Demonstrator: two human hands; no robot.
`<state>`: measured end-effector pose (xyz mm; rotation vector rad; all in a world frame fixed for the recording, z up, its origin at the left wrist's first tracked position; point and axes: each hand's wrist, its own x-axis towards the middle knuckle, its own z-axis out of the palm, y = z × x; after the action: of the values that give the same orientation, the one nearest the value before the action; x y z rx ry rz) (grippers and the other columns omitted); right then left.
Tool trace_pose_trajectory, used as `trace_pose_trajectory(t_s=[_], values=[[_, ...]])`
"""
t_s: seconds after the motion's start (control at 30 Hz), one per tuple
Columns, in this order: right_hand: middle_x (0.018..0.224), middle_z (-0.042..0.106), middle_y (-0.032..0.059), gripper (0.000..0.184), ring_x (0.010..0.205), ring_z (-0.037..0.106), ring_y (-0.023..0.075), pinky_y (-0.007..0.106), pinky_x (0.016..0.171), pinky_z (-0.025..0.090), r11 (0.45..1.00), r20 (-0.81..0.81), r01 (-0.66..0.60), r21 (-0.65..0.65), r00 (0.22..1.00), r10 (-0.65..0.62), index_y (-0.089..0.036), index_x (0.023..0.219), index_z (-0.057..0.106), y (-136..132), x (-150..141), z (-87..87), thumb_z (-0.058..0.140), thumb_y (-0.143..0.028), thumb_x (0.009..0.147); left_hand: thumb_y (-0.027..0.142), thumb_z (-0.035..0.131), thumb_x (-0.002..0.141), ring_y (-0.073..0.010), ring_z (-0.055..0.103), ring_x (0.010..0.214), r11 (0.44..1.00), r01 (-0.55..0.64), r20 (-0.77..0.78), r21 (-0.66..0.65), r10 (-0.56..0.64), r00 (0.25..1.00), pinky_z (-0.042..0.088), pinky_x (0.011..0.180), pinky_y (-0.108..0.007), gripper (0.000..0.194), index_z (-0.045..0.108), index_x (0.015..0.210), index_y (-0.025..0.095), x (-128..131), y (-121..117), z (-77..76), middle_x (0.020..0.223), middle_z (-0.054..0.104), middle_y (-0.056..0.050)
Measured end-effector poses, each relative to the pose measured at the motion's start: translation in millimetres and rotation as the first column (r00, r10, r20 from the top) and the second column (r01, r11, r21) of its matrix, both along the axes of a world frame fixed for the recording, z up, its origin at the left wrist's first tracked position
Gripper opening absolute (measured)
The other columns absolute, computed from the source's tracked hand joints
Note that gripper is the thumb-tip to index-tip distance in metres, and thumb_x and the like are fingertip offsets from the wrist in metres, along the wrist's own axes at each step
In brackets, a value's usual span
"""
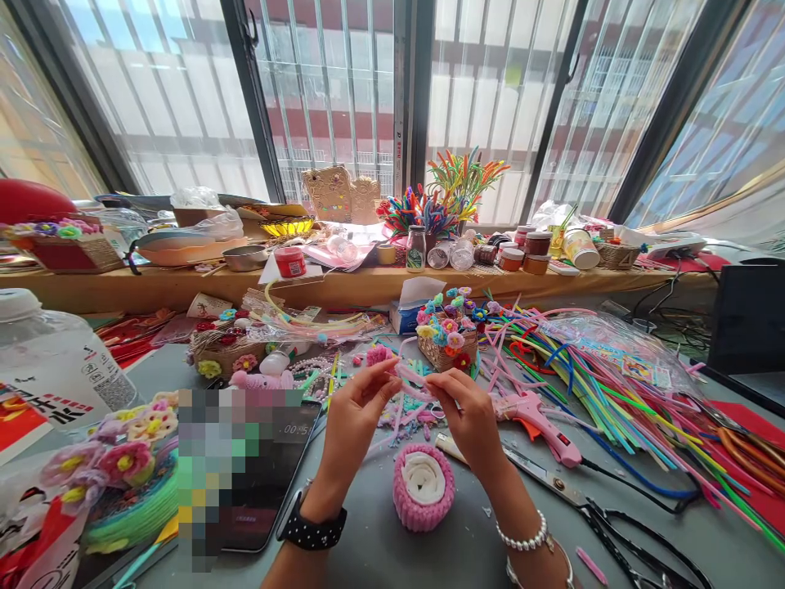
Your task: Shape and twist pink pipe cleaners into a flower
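My left hand and my right hand are raised over the grey table, both pinching a pale pink pipe cleaner stretched between their fingertips. The left wrist wears a black watch, the right wrist a pearl bracelet. Just below the hands stands a small round pink fuzzy basket with white filling. A pink glue gun lies right of my right hand, and scissors lie near the right forearm.
A tablet lies at the left beside a green basket of fuzzy flowers. A heap of coloured pipe cleaners spreads across the right. A small flower basket stands behind the hands. A large plastic bottle is far left. The cluttered window ledge runs behind.
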<state>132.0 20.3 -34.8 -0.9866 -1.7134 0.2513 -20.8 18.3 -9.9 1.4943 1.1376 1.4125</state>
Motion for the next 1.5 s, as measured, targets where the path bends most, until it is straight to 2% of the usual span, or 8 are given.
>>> trace_pose_trajectory(t_s=[0.23, 0.53, 0.7, 0.9, 1.07, 1.17, 1.37, 1.5], values=[[0.071, 0.057, 0.0051, 0.02, 0.068, 0.052, 0.0172, 0.027, 0.061, 0.041, 1.0, 0.106, -0.018, 0.023, 0.994, 0.016, -0.021, 0.086, 0.063, 0.3, 4.1, 0.7, 0.043, -0.021, 0.082, 0.026, 0.058, 0.07, -0.0157, 0.059, 0.083, 0.993, -0.007, -0.125, 0.122, 0.022, 0.992, 0.045, 0.075, -0.021, 0.02, 0.065, 0.088, 0.022, -2.8, -1.0, 1.4, 0.089, 0.066, -0.001], [0.074, 0.058, 0.0046, 0.02, 0.07, 0.054, 0.0172, 0.028, 0.063, 0.043, 0.997, 0.084, -0.056, -0.059, 0.995, 0.061, -0.022, 0.093, 0.062, 1.2, 7.6, 3.8, 0.048, -0.027, 0.08, 0.027, 0.06, 0.066, -0.0159, 0.06, 0.07, 0.991, -0.057, -0.153, 0.118, 0.075, 0.985, 0.046, 0.067, -0.022, 0.011, 0.066, 0.073, 0.02, -5.6, -0.4, 2.5, 0.075, 0.067, -0.001], [0.083, 0.058, 0.0058, 0.033, 0.075, 0.054, 0.0185, 0.031, 0.068, 0.045, 0.994, 0.153, -0.089, -0.061, 0.984, 0.097, -0.023, 0.104, 0.058, 0.9, 8.3, 2.6, 0.057, -0.034, 0.073, 0.026, 0.061, 0.066, -0.0154, 0.059, 0.068, 0.982, -0.112, -0.192, 0.151, 0.14, 0.971, 0.045, 0.066, -0.022, 0.009, 0.067, 0.071, 0.022, -8.7, 0.2, 3.8, 0.073, 0.067, 0.0], [0.076, 0.058, 0.0053, 0.025, 0.071, 0.054, 0.0176, 0.03, 0.064, 0.045, 0.999, 0.204, -0.044, -0.021, 0.978, 0.047, -0.022, 0.101, 0.06, 2.2, 5.3, -1.6, 0.052, -0.03, 0.078, 0.026, 0.062, 0.065, -0.0151, 0.058, 0.066, 0.983, -0.089, -0.198, 0.159, 0.12, 0.973, 0.044, 0.065, -0.022, 0.008, 0.068, 0.069, 0.022, -8.6, 0.5, 2.8, 0.07, 0.067, 0.0], [0.084, 0.058, 0.0073, 0.04, 0.076, 0.054, 0.0198, 0.033, 0.069, 0.046, 0.999, 0.225, -0.036, -0.001, 0.974, 0.035, -0.022, 0.113, 0.052, 4.2, 3.5, -5.2, 0.055, -0.034, 0.075, 0.027, 0.061, 0.065, -0.0152, 0.059, 0.066, 0.985, -0.083, -0.193, 0.153, 0.112, 0.975, 0.045, 0.064, -0.022, 0.009, 0.067, 0.07, 0.022, -7.9, 0.5, 2.0, 0.071, 0.067, 0.0], [0.084, 0.058, 0.0083, 0.039, 0.079, 0.054, 0.0212, 0.035, 0.07, 0.046, 1.0, 0.295, -0.007, 0.019, 0.956, 0.001, -0.023, 0.118, 0.048, 6.3, 2.7, -8.2, 0.049, -0.03, 0.079, 0.027, 0.061, 0.065, -0.0157, 0.06, 0.065, 0.985, -0.076, -0.202, 0.155, 0.107, 0.974, 0.045, 0.064, -0.022, 0.008, 0.067, 0.069, 0.023, -6.6, 0.2, 1.5, 0.071, 0.067, 0.0], [0.093, 0.056, 0.0102, 0.045, 0.086, 0.053, 0.0235, 0.038, 0.073, 0.047, 0.999, 0.355, 0.0, 0.039, 0.935, -0.014, -0.024, 0.123, 0.041, 8.4, -1.4, -11.7, 0.048, -0.03, 0.079, 0.026, 0.058, 0.068, -0.0167, 0.059, 0.07, 0.961, -0.072, -0.331, 0.267, 0.161, 0.93, 0.044, 0.07, -0.025, 0.009, 0.067, 0.07, 0.025, -3.7, -0.6, 0.3, 0.072, 0.067, 0.0], [0.089, 0.057, 0.0089, 0.042, 0.081, 0.055, 0.0222, 0.035, 0.069, 0.048, 1.0, 0.371, 0.012, 0.028, 0.928, -0.021, -0.024, 0.123, 0.041, 9.5, -1.8, -14.8, 0.045, -0.027, 0.081, 0.024, 0.058, 0.069, -0.0162, 0.059, 0.07, 0.953, -0.044, -0.335, 0.299, 0.148, 0.93, 0.043, 0.068, -0.023, 0.009, 0.067, 0.07, 0.026, -1.8, -1.8, 0.4, 0.072, 0.067, 0.001]])
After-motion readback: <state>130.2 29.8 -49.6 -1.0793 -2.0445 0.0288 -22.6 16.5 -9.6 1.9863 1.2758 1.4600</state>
